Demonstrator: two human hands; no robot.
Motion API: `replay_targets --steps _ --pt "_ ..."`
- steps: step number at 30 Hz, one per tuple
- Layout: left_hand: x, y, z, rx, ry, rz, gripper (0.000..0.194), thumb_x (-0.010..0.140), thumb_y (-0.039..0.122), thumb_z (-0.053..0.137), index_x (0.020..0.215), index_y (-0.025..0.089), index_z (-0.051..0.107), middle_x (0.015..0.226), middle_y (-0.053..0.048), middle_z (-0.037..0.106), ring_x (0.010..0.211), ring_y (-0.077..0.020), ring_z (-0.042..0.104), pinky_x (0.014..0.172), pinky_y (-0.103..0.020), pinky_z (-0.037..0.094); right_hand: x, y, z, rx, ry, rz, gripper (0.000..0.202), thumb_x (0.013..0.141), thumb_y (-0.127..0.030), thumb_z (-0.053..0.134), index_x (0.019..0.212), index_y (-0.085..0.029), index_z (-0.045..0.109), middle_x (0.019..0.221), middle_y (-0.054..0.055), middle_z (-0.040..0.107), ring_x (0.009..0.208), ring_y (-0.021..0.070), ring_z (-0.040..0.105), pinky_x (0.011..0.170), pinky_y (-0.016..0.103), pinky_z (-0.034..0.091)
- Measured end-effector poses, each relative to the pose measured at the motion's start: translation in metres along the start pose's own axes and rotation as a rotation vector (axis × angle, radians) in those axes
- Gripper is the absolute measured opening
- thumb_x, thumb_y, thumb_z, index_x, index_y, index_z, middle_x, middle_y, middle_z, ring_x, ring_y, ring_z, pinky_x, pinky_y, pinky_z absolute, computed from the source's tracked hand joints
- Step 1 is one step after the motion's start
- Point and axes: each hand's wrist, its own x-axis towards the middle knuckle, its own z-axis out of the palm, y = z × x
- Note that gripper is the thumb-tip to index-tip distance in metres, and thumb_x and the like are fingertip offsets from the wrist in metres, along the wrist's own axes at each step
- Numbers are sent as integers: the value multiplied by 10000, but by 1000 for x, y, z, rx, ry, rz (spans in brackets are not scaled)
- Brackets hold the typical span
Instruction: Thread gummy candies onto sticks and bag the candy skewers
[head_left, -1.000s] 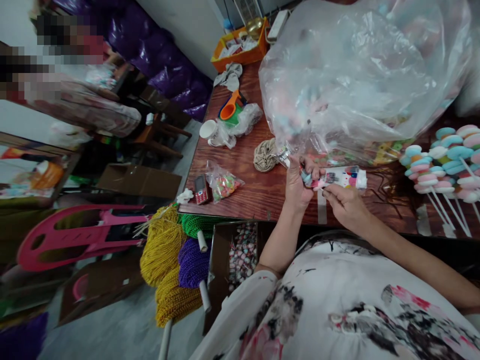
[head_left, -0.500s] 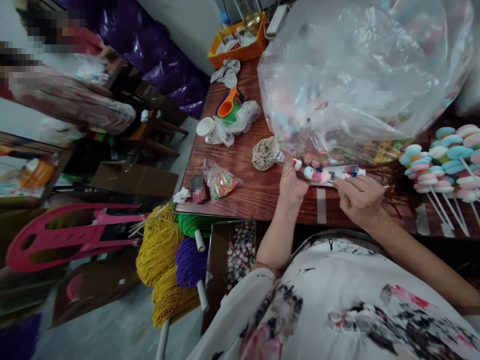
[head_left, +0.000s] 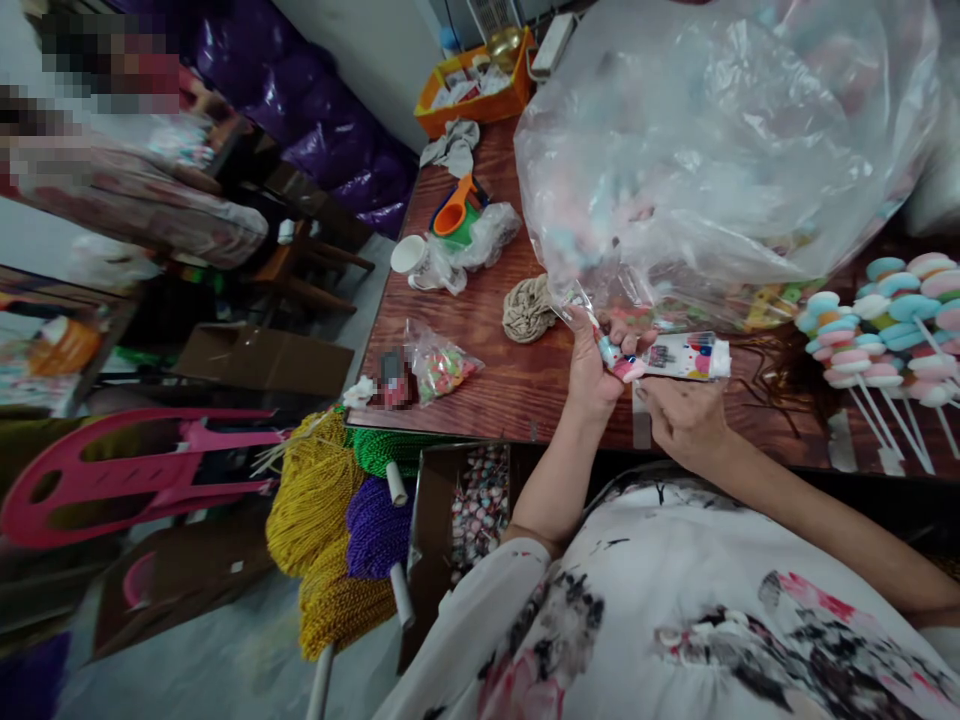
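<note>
My left hand point(head_left: 591, 365) is closed around a small marshmallow stick point(head_left: 619, 362) in a clear wrapper, tilted over the table. Pink, white and blue show on it; the rest is hidden by my fingers. My right hand point(head_left: 688, 415) is just right of its lower end, fingers curled in and fingertips together. Whatever they pinch is too small to make out. Behind my right hand lies a stack of printed clear plastic bags point(head_left: 686, 357). A beige cloth bundle point(head_left: 528, 308) sits left of my left hand.
A large clear bag of marshmallows point(head_left: 720, 150) covers the table's back. Marshmallow skewers point(head_left: 885, 330) lie at right, near brown twist ties point(head_left: 784, 375). At left are a small candy bag point(head_left: 444, 368), a paper cup point(head_left: 409, 256) and an orange basket point(head_left: 480, 100). People sit far left.
My right hand has moved left and toward my body, uncovering more of the printed bags. The marshmallow stick in my left hand has tilted more steeply, its lower end shifting left and toward me.
</note>
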Motion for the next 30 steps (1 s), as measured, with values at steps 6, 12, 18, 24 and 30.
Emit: replay_targets --steps 6,12,18,24,30 --pt "0 4 -6 120 -58 16 629 826 763 403 593 181 466 515 48 424 438 -59 447 622 -222 543 -3 0 4 408 -109 217 190 929 -242 497 839 -186 655 580 -39 538 513 91 454 541 215 348" --pt "-3 0 -9 194 -155 42 513 797 663 591 647 181 502 542 48 489 433 -69 488 480 -195 469 -2 4 -3 -150 -36 -122 206 842 -95 469 796 -166 657 636 20 630 565 131 509 588 270 313" --pt "1 -3 -10 146 -55 29 579 828 730 457 641 182 476 532 55 445 445 -61 472 615 -230 543 -8 -3 2 -303 -14 -229 256 828 -93 481 989 -128 677 611 23 631 551 146 534 581 304 319" --pt "-2 -9 -10 118 -58 166 638 842 775 368 613 186 458 570 29 469 542 -84 524 753 -267 558 -13 -3 4 86 16 94 290 902 -161 500 1186 -164 564 776 25 708 584 133 600 589 257 410" --pt "-6 -8 -4 214 -57 131 682 795 846 309 622 197 426 573 16 447 635 -127 576 741 -282 554 -13 -3 1 419 -3 259 295 911 -188 542 1205 -182 566 601 -59 593 509 98 533 574 217 438"
